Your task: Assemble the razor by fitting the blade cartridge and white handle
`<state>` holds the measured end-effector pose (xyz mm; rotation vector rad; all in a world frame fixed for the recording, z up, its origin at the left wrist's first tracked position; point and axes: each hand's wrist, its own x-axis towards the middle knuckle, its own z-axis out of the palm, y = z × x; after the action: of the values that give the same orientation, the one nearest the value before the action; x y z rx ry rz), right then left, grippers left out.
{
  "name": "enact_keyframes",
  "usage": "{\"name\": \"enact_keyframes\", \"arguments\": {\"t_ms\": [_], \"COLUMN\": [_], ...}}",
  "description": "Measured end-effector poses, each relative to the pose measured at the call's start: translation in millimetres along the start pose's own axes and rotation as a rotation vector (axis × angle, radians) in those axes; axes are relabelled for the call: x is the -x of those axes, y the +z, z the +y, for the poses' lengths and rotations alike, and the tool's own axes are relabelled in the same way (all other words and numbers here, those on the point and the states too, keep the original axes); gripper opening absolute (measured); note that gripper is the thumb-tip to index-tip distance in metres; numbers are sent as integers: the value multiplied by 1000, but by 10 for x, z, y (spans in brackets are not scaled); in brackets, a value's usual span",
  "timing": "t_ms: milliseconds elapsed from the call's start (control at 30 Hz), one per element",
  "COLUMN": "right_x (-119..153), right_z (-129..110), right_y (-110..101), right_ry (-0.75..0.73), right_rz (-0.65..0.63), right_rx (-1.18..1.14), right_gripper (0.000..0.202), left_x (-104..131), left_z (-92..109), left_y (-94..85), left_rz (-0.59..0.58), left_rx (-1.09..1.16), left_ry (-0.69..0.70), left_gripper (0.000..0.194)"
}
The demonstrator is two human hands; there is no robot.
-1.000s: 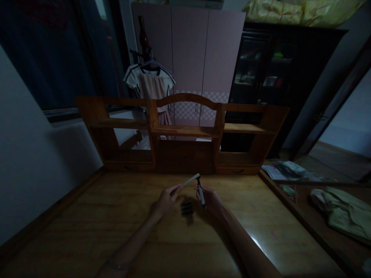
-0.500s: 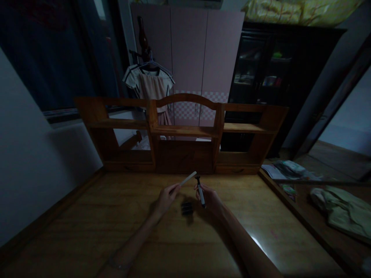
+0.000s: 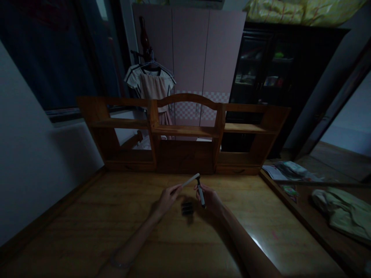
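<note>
Between thumb and fingers, my left hand [image 3: 169, 195] pinches a thin whitish stick [image 3: 190, 180] that slants up to the right. My right hand [image 3: 211, 197] is closed on a razor-like tool [image 3: 201, 194] with a grey-and-black handle, its dark head upward. The stick's far tip meets or overlaps the tool's head; contact is hard to confirm. Below and between both hands, a few small black pieces [image 3: 187, 208] lie on the wooden tabletop [image 3: 121, 227].
A wooden shelf unit [image 3: 185, 132] runs along the back of the tabletop. Clothes hang behind it at left, before a pink wardrobe [image 3: 189, 50]. At right lie papers [image 3: 286, 170] and a pale green cloth [image 3: 342, 212] on a lower surface.
The whitish stick has moved slightly right and down, so its tip is now at the tool's head. My right hand has barely moved.
</note>
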<state>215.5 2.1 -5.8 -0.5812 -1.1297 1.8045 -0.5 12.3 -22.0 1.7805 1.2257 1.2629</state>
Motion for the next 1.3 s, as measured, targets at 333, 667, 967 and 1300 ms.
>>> {"name": "enact_keyframes", "arguments": {"t_ms": [333,667,967,1300], "right_x": [-18,6,3,13], "right_z": [36,-14,-5,-10], "right_y": [-37,25,-18,-6], "right_ry": [-1,2,9,-10], "right_rz": [-6,1,11,16], "right_rx": [-39,-33,-46,-57], "right_gripper": [29,28,32,28], "left_x": [9,16,12,-13], "left_z": [44,33,31,-38], "left_y": [-14,-21,-32,-64], "left_rz": [20,71,101,124], "left_rx": [-37,-48,-87,-127], "left_ry": [26,9,-1,-16], "left_gripper": [35,36,35,37]}}
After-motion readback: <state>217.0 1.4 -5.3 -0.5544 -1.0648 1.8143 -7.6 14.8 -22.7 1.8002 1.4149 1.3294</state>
